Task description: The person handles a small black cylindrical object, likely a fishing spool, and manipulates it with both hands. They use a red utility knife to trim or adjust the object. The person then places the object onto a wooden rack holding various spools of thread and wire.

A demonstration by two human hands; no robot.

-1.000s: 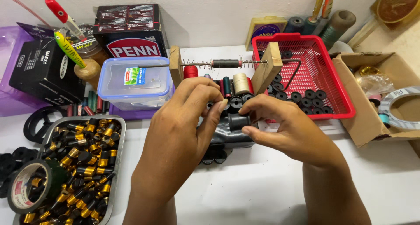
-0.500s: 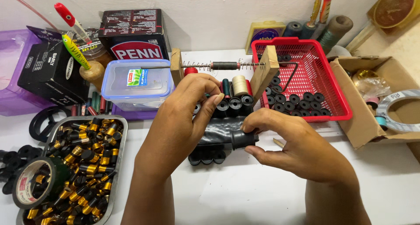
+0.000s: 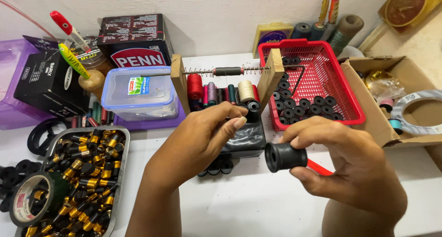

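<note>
Surface: white smooth tabletop (image 3: pixel 258 204), matte, w/ a rough off-white plastered wall (image 3: pixel 221 16) right behind it. Cluttered bench, things packed along the back edge.

From my feed: right hand (image 3: pixel 350 165) is mostly closed, thumb + fingers pinched round a short black flanged rubber-looking spool w/ hollow end (image 3: pixel 285 156), held sideways in the air above the table, open bore facing left. A thin red rod (image 3: pixel 320 167) pokes out under it by the palm; can't tell if it's gripped. Left hand (image 3: pixel 207 135) is curled loosely, fingertips bunched near the thumb, apart from the spool; can't tell if anything's pinched in there. It hovers over a glossy black crinkled plastic-wrapped block (image 3: pixel 246 142).

Behind: wooden two-post frame w/ a metal spring rod across it (image 3: pixel 221 72), thread bobbins in red, grey, cream (image 3: pixel 221 92) lined up underneath. Right of that, a red plastic mesh basket (image 3: pixel 338 66) w/ many small black rings. Far right, a brown cardboard box (image 3: pixel 368 108). Left: clear plastic lidded tub w/ blue rim (image 3: pixel 138 92), near it a dull metal tray (image 3: pixel 120 147) full of black-and-gold cylinders, shiny. Roll of dark green tape (image 3: pixel 34 204) at the tray's left corner, touching. Black cardboard box (image 3: pixel 48 82) far left.
</note>
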